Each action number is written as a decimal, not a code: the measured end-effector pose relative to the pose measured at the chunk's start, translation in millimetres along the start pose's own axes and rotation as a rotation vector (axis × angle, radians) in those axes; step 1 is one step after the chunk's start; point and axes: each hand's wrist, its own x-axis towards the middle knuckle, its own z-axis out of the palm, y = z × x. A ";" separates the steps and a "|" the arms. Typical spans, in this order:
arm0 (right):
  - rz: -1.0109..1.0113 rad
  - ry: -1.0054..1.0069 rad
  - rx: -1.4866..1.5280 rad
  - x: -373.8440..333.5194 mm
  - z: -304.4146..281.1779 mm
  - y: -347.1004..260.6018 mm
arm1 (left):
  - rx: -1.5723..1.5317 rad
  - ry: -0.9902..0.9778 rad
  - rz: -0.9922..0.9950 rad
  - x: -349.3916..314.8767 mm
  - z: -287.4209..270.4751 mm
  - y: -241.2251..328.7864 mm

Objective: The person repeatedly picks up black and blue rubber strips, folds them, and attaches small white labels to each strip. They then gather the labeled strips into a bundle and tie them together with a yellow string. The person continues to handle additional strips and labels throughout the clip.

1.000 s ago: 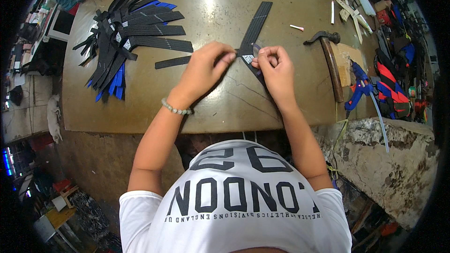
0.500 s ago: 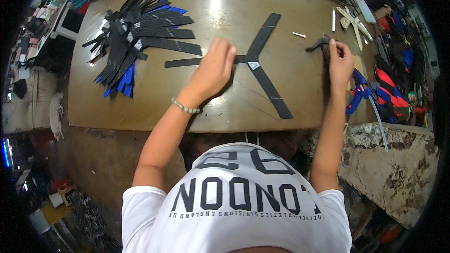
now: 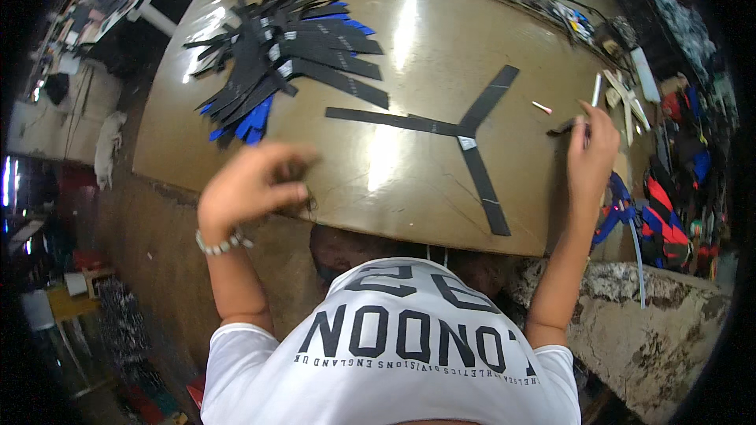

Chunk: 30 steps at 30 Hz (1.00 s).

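My left hand (image 3: 253, 187) is off the table's near left edge, blurred, with thumb and fingers apart. A wisp of dark thread (image 3: 313, 203) shows beside its fingertips; whether it touches them I cannot tell. My right hand (image 3: 594, 149) is at the table's right side, fingers pinched together; what they hold, if anything, is hidden. A small dark curved piece (image 3: 561, 127) lies against its fingertips. Between the hands rests a flat black Y-shaped strip piece (image 3: 488, 185), its arms spread and a small white label (image 3: 467, 143) near the joint.
A heap of black strips (image 3: 327, 47) with blue ones (image 3: 253, 120) lies at the table's far left. A small white stick (image 3: 542, 108) lies right of the Y piece. Blue-handled glue gun (image 3: 618, 208), pale strips (image 3: 626, 102) and red-black fabric (image 3: 665, 203) are along the right edge.
My left hand has swung left and nearer, away from the Y piece, and its fingers have spread. My right hand stays by the dark curved piece. The whole view has shifted and turned slightly.
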 end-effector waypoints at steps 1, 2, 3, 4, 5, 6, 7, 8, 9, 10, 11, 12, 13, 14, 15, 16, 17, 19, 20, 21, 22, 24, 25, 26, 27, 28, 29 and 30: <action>-0.200 -0.100 0.032 1.5 -0.3 -15.9 | 0.097 0.144 -0.028 5.9 -13.7 -13.3; -0.435 -0.171 0.040 1.3 0.3 -31.4 | 0.060 0.498 0.095 18.5 -20.3 -28.2; -0.459 -0.317 0.152 1.0 6.4 -48.6 | 0.106 0.703 0.143 39.7 -32.7 -46.0; -0.564 -0.429 0.235 1.8 11.9 -62.2 | 0.366 0.831 0.085 62.2 -42.0 -63.0; -0.553 -0.548 0.188 3.8 16.2 -71.8 | 0.499 0.814 -0.131 81.4 -44.2 -79.9; -0.570 -0.524 0.167 5.4 18.2 -76.4 | 0.497 0.778 -0.223 102.5 -47.3 -94.9; -0.577 -0.568 0.133 6.2 21.0 -78.9 | 0.545 0.761 -0.280 120.0 -45.8 -107.0; -0.520 -0.640 0.048 7.6 22.3 -77.9 | 0.460 0.683 -0.294 131.9 -40.7 -115.4; -0.561 -0.604 0.092 7.1 23.3 -75.6 | 0.439 0.749 -0.257 139.5 -30.0 -119.5; -0.611 -0.579 0.151 7.3 22.7 -70.8 | 0.417 0.784 -0.231 144.2 -18.2 -118.0; -0.619 -0.591 0.179 5.5 21.6 -66.2 | 0.413 0.806 -0.150 145.4 -6.6 -113.2; -0.639 -0.610 0.225 3.3 20.0 -61.9 | 0.402 0.794 -0.081 144.1 5.5 -104.1; -0.671 -0.598 0.301 0.3 18.6 -59.6 | 0.455 0.782 -0.049 141.8 18.9 -92.3; -0.631 -0.711 0.309 -3.8 17.6 -58.3 | 0.470 0.787 0.035 140.1 29.3 -79.9; -0.598 -0.758 0.375 -7.2 17.0 -58.5 | 0.473 0.788 0.107 138.6 37.4 -67.4; -0.599 -0.750 0.398 -13.1 16.5 -58.9 | 0.485 0.784 0.049 138.3 44.7 -55.6; -0.556 -0.774 0.412 -18.2 15.5 -60.8 | 0.486 0.798 0.053 136.1 43.8 -46.9; -0.564 -0.756 0.436 -28.6 12.7 -60.8 | 0.490 0.843 0.091 132.0 39.7 -36.5; -0.571 -0.686 0.505 -31.4 10.8 -58.2 | 0.586 0.863 0.107 128.9 33.6 -35.1; -0.475 -0.582 0.476 -31.7 5.8 -50.7 | 0.594 0.854 0.150 123.8 23.9 -36.5; -0.466 -0.426 0.521 -29.9 3.1 -42.0 | 0.559 0.833 0.172 118.9 14.2 -39.5; -0.080 -0.155 0.309 -20.0 -7.4 -7.8 | 0.465 0.720 0.155 116.8 -9.7 -46.9; 0.060 -0.063 0.208 -16.6 -12.3 10.4 | 0.338 0.627 0.078 116.7 -23.0 -48.8; 0.272 -0.016 0.097 -15.3 -15.6 28.2 | 0.219 0.525 0.070 119.2 -36.9 -50.8; 0.296 -0.058 0.059 -15.8 -17.9 44.4 | 0.154 0.344 -0.133 123.0 -50.5 -50.6; 0.414 -0.142 -0.016 -17.3 -17.2 57.1 | -0.102 0.243 -0.102 128.1 -62.4 -49.7; 0.375 -0.148 0.044 -19.3 -11.9 65.2 | -0.393 0.101 -0.056 132.1 -70.7 -47.8; 0.371 -0.161 0.080 -22.2 -4.6 70.2 | -0.644 0.013 -0.065 135.4 -75.6 -45.4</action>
